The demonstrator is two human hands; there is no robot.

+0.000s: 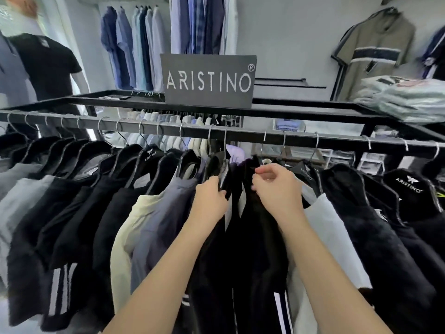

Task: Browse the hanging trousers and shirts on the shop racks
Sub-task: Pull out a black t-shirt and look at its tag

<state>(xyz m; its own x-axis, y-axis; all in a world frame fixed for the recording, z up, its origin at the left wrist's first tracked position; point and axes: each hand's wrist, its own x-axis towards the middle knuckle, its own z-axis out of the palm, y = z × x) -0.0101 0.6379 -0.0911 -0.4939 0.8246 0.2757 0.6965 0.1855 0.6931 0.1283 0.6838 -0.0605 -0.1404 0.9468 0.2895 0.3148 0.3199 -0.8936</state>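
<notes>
My left hand [212, 201] is curled round the edge of a black hanger [213, 165], fingers tucked behind it at the shoulder of a dark garment. My right hand [277, 189] is just beside it, fingers bent and pinching the top of a black shirt [260, 237] near its collar. Between my 2 hands hang white paper tags [242, 201] against the dark cloth.

Above my grip runs the black rack rail [301, 138], with metal hooks strung along it. To the left of my left hand hang a grey-blue shirt [163, 213], then a cream shirt [125, 232], then several black ones. To the right of my right hand hang a white shirt [330, 225] and more black garments on hangers marked ARISTINO.

Beyond my hands, on top of the rack, stands a dark ARISTINO sign [208, 80]. Folded pale clothes [404, 97] lie on the rack top, far right. Blue and white shirts [134, 47] hang on the wall behind, and a black-shirted mannequin [48, 66] stands far left.
</notes>
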